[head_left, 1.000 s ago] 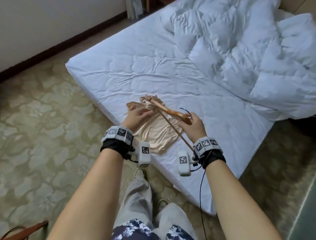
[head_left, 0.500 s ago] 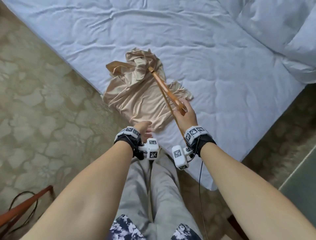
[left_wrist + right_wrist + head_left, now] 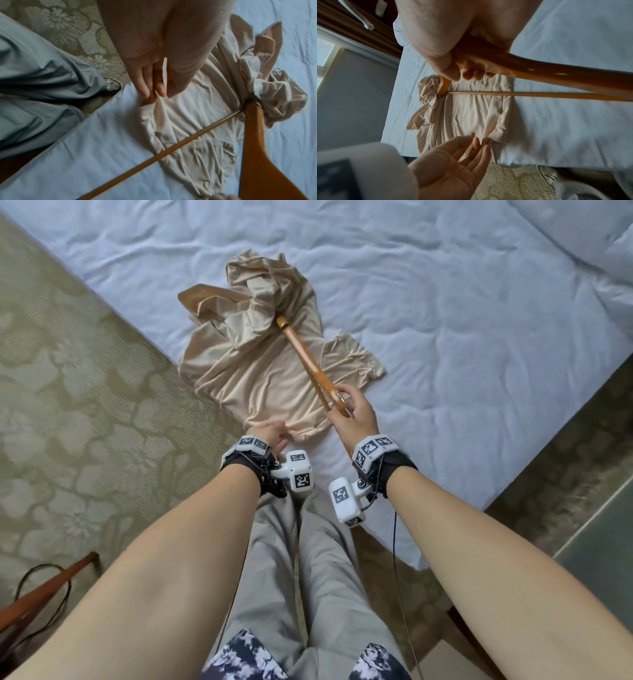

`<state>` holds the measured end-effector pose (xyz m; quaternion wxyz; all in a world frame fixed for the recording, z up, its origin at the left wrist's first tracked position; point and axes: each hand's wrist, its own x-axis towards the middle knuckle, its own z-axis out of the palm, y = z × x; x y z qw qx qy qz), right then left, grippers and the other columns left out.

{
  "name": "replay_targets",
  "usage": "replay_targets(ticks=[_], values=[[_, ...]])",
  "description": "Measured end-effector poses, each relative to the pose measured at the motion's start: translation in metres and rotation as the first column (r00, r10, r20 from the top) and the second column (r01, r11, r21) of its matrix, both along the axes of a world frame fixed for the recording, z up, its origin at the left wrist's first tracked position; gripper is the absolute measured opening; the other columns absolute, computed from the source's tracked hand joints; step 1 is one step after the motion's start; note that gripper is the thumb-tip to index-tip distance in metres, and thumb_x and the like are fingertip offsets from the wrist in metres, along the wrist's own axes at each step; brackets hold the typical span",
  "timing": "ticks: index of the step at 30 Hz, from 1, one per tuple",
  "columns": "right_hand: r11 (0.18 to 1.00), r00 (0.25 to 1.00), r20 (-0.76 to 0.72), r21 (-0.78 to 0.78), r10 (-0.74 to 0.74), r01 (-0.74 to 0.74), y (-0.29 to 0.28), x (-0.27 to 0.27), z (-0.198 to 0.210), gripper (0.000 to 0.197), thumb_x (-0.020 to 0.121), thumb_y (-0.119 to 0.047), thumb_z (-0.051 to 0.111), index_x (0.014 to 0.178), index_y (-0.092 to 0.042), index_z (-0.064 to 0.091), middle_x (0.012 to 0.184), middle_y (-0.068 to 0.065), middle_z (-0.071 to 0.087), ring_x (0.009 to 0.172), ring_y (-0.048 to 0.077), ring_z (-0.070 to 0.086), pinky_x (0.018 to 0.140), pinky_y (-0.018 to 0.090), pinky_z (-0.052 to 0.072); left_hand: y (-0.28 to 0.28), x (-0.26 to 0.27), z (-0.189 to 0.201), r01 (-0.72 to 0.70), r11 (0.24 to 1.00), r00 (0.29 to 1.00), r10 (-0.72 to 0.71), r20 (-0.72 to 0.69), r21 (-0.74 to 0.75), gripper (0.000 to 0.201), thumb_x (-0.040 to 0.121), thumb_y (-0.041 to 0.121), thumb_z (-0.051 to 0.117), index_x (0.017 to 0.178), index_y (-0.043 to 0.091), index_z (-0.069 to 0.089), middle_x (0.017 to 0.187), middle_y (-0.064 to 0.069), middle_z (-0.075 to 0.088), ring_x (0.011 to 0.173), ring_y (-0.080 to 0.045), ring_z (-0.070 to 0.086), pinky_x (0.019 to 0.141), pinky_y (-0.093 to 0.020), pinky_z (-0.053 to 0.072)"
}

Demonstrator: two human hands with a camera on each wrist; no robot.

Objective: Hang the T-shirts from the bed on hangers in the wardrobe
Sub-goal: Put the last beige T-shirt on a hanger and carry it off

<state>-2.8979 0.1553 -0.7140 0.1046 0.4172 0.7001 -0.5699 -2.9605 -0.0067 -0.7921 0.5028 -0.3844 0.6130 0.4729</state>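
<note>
A beige T-shirt (image 3: 260,371) lies crumpled on the white bed (image 3: 479,337), close to its near edge, with its upper part bunched up. My right hand (image 3: 356,412) grips a wooden hanger (image 3: 305,354) by the middle, beside its metal hook. The hanger's far end is tucked into the bunched fabric. In the right wrist view the hanger (image 3: 539,73) runs across the shirt (image 3: 467,115). My left hand (image 3: 274,433) sits at the shirt's near hem, fingers (image 3: 150,93) straight and touching the fabric edge (image 3: 188,121), holding nothing.
A white duvet (image 3: 582,227) is piled at the bed's far right. Patterned carpet (image 3: 85,405) lies left of the bed. A wooden bar with a black cable (image 3: 44,594) is at the lower left. My grey-trousered legs (image 3: 308,577) stand against the bed edge.
My left hand has left the shirt's bunched top and come back to the near hem. The right hand has kept its grip on the hanger. The view has tipped downward.
</note>
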Motion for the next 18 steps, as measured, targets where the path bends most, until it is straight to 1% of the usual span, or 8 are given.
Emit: replay_targets(ticks=[2,4,5,8,12,15,16,18], values=[[1.000,1.000,0.003,-0.002,0.010,-0.010,0.001,-0.002,0.000,0.039,0.075,-0.008,0.061,0.106,-0.031,0.062,0.098,0.002,0.070,0.084,0.024,0.068,0.080,0.044,0.057,0.002,-0.002,0.001,0.026,0.999,0.999,-0.027,0.039,0.045,0.020,0.100,0.003,0.049,0.085,0.015,0.054,0.078,-0.004,0.062,0.070,-0.016,0.059,0.069,-0.029,0.050],[1.000,1.000,0.011,-0.004,0.011,-0.011,0.003,-0.003,0.000,0.040,0.075,-0.006,0.060,0.110,-0.027,0.062,0.097,0.000,0.069,0.077,0.019,0.066,0.077,0.042,0.057,0.004,-0.004,-0.001,0.122,0.992,0.981,-0.126,0.148,0.034,0.010,0.095,0.012,0.052,0.086,0.010,0.052,0.058,-0.005,0.060,0.057,-0.020,0.058,0.065,-0.032,0.049],[1.000,1.000,0.014,-0.001,0.012,-0.012,0.004,-0.004,-0.001,0.040,0.075,-0.006,0.059,0.110,-0.026,0.062,0.096,-0.002,0.069,0.074,0.015,0.064,0.075,0.040,0.057,0.004,-0.002,-0.011,0.171,0.985,0.968,-0.172,0.182,0.021,0.009,0.089,0.016,0.057,0.088,0.008,0.053,0.054,-0.005,0.059,0.054,-0.020,0.056,0.065,-0.031,0.049],[1.000,1.000,0.020,0.004,0.018,-0.019,0.004,-0.005,-0.006,0.039,0.076,-0.006,0.059,0.111,-0.023,0.062,0.091,-0.005,0.066,0.072,0.010,0.061,0.075,0.037,0.055,0.006,0.009,-0.045,0.246,0.969,0.953,-0.242,0.180,0.001,0.014,0.087,0.022,0.060,0.084,0.011,0.053,0.058,-0.002,0.053,0.049,-0.017,0.047,0.054,-0.026,0.043],[1.000,0.999,0.029,0.011,0.023,-0.023,0.000,-0.005,-0.015,0.040,0.075,-0.008,0.059,0.111,-0.024,0.062,0.084,-0.009,0.064,0.074,0.013,0.062,0.080,0.042,0.057,0.018,0.013,-0.020,0.184,0.983,0.972,-0.179,0.155,-0.019,0.034,0.098,0.018,0.050,0.066,0.011,0.043,0.042,0.001,0.042,0.041,-0.014,0.039,0.050,-0.027,0.033],[0.998,0.998,0.037,0.026,0.060,-0.061,-0.004,-0.006,-0.017,0.041,0.078,-0.008,0.062,0.117,-0.022,0.062,0.084,-0.012,0.062,0.077,0.012,0.060,0.083,0.039,0.055,0.015,0.007,-0.016,0.055,0.997,0.988,-0.061,0.142,0.045,0.042,0.098,-0.002,0.039,0.062,0.016,0.028,0.034,0.004,0.029,0.027,-0.006,0.027,0.034,-0.015,0.026],[0.996,0.996,0.039,0.032,0.079,-0.081,-0.005,-0.006,-0.017,0.043,0.079,-0.009,0.062,0.120,-0.021,0.062,0.086,-0.013,0.062,0.080,0.012,0.060,0.084,0.038,0.054,0.013,0.006,-0.011,0.038,0.997,0.991,-0.046,0.122,0.069,0.039,0.095,-0.006,0.041,0.063,0.015,0.031,0.036,0.004,0.030,0.025,-0.005,0.026,0.030,-0.014,0.025],[0.990,0.991,0.041,0.051,0.128,-0.130,-0.008,-0.004,-0.012,0.046,0.080,-0.010,0.064,0.126,-0.017,0.061,0.090,-0.010,0.064,0.086,0.014,0.062,0.087,0.036,0.054,0.010,0.003,0.006,-0.002,0.991,0.998,-0.007,0.067,0.130,0.029,0.089,-0.009,0.049,0.073,0.014,0.049,0.045,0.003,0.039,0.029,-0.004,0.033,0.031,-0.015,0.030]])
